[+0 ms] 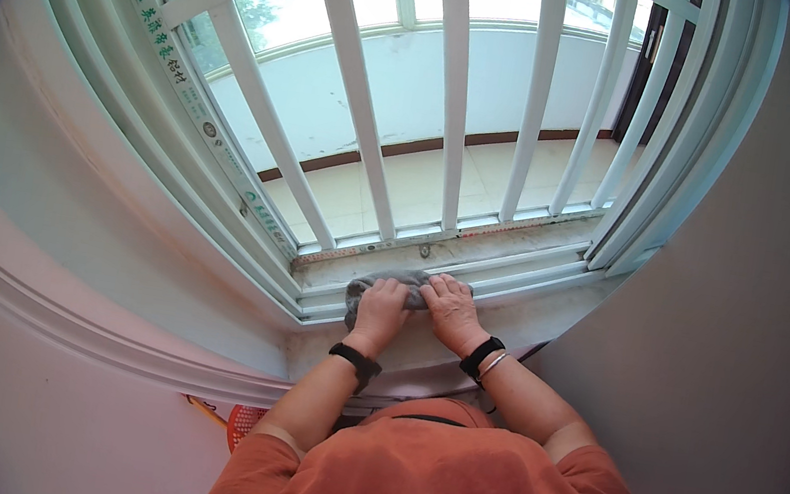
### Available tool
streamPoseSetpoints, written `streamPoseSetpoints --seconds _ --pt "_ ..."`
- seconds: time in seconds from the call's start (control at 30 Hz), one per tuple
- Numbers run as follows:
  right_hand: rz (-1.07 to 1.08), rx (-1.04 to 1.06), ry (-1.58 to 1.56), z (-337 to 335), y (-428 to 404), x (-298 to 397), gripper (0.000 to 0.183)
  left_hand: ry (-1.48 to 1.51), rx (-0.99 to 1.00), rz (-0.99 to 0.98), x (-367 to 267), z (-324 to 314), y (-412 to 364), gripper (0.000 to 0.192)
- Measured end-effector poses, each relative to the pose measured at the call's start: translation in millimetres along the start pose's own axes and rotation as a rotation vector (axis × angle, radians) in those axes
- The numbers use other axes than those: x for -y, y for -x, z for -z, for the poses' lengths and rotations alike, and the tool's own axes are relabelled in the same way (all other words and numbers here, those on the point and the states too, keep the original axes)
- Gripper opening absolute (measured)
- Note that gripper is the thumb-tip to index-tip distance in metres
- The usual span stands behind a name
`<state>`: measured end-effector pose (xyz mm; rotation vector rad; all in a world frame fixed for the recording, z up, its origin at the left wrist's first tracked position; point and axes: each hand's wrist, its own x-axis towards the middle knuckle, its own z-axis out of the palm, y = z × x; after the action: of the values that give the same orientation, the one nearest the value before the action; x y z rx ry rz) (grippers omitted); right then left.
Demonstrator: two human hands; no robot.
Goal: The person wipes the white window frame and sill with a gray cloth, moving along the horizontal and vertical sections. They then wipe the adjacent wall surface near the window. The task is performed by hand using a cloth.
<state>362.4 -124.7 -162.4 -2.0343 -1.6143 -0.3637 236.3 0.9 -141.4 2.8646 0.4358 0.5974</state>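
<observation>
A bunched grey cloth lies across the white sliding-window track at the bottom of the window. My left hand rests on the cloth's left part with its fingers bent over it. Over the right part, my right hand presses with its fingers laid on the fabric. The two hands are a little apart, with grey cloth showing between them. Part of the track under the cloth is hidden.
White window bars rise just beyond the track. Dirt marks show on the inner sill strip. A white side frame bearing printed writing stands at left, a plain wall at right. An orange plastic basket is partly visible below the sill.
</observation>
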Motion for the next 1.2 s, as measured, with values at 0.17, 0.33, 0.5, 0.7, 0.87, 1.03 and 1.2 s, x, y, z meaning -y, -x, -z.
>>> streamPoseSetpoints --seconds 0.17,0.33,0.5,0.7,0.87,1.03,1.2 --pt "0.052 -0.046 -0.015 15.6 6.2 10.0 0.011 -0.068 -0.091 -0.1 -5.7 -7.8 19.0 0.009" --pt "0.022 0.083 -0.028 29.9 11.9 16.5 0.015 -0.043 -0.033 -0.128 -12.3 9.0 23.3 0.008" --pt "-0.125 0.18 -0.189 44.5 10.8 -0.2 0.018 0.192 0.001 -0.119 -30.1 34.0 19.2 0.005" --pt "-0.182 -0.286 0.097 76.1 -5.1 -12.0 0.024 0.17 -0.073 -0.152 -37.0 25.0 -8.2 0.03" --pt "-0.205 -0.02 0.321 25.8 34.4 -51.9 0.039 -0.051 0.001 -0.242 -30.8 -23.3 -5.0 0.048" --pt "-0.308 0.114 0.129 28.9 19.4 -62.9 0.046 0.071 0.193 -0.072 -20.9 -33.0 -23.3 0.056" --pt "-0.283 0.203 0.058 27.8 18.4 -74.8 0.046 0.047 0.216 -0.065 -21.8 -35.3 -27.8 0.054"
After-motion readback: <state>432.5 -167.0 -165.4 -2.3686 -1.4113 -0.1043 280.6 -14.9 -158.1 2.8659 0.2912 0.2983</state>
